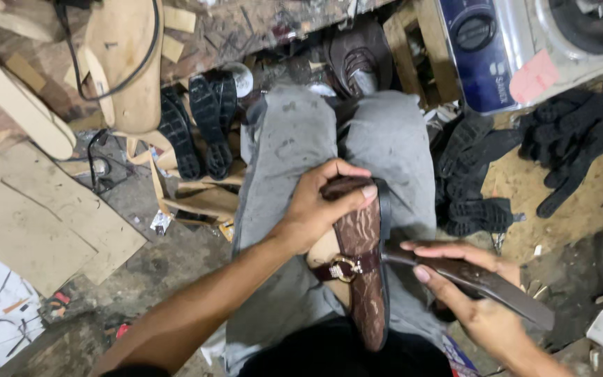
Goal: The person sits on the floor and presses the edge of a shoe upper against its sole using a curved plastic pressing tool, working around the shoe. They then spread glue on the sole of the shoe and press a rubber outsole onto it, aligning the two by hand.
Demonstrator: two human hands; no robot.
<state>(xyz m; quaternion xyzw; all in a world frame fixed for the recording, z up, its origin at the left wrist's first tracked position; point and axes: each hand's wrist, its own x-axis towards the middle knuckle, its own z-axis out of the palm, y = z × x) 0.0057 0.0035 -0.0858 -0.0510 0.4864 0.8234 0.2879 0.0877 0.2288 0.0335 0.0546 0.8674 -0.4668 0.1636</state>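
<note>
A brown textured shoe (364, 265) with a strap and gold buckle lies lengthwise on my lap, over grey trousers (294, 139). My left hand (322, 206) grips the shoe's far end, fingers curled over the toe. My right hand (469, 293) holds a long dark flat tool (497, 290), its tip pressed against the shoe's right side by the buckle strap.
Black rubber soles (200, 122) lie on the floor at left; more (476, 181) are piled at right. Cardboard sheets (36, 216) and tan insole boards (123, 56) sit far left. A finished brown shoe (357, 56) rests ahead, beside a blue-and-white machine (518, 42) on a wooden pallet.
</note>
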